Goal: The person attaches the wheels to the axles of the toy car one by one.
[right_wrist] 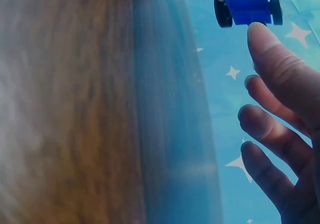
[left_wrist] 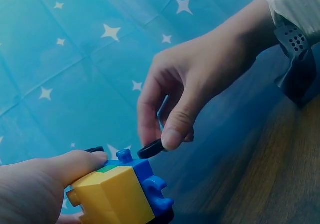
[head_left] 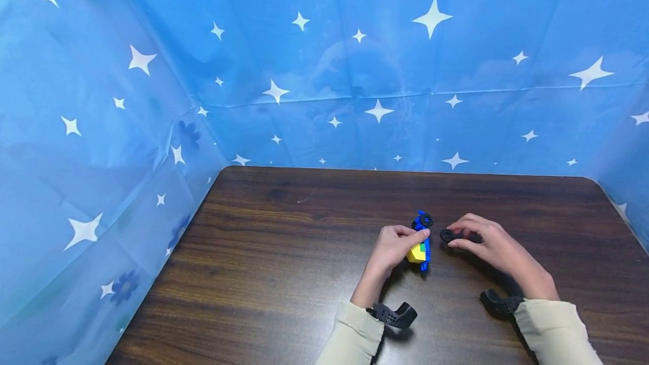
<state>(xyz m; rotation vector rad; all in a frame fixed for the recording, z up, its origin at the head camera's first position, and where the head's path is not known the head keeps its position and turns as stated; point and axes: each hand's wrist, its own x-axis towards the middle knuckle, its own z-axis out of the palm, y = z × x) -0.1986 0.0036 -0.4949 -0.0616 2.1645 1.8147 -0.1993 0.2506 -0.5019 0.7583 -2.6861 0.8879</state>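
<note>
My left hand [head_left: 391,248] grips a toy car [head_left: 417,253] built from blue, yellow and green blocks, the thumb pressing on its side. A black wheel [head_left: 426,219] is fitted at the car's far end. To the right, my right hand [head_left: 488,240] pinches a loose black wheel [head_left: 447,235] between thumb and fingers, a small gap away from the car. In the left wrist view this loose wheel [left_wrist: 151,149] is close to a blue peg [left_wrist: 124,156] on the car. The right wrist view shows the car's blue underside [right_wrist: 245,4] with black wheels on both sides; the pinched wheel is mostly hidden there.
Both hands are above a dark wood-grain table [head_left: 284,252]. A blue curtain [head_left: 324,61] with white stars stands behind it and along its sides. Black wrist mounts [head_left: 395,315] sit at both cream sleeves, close to the tabletop.
</note>
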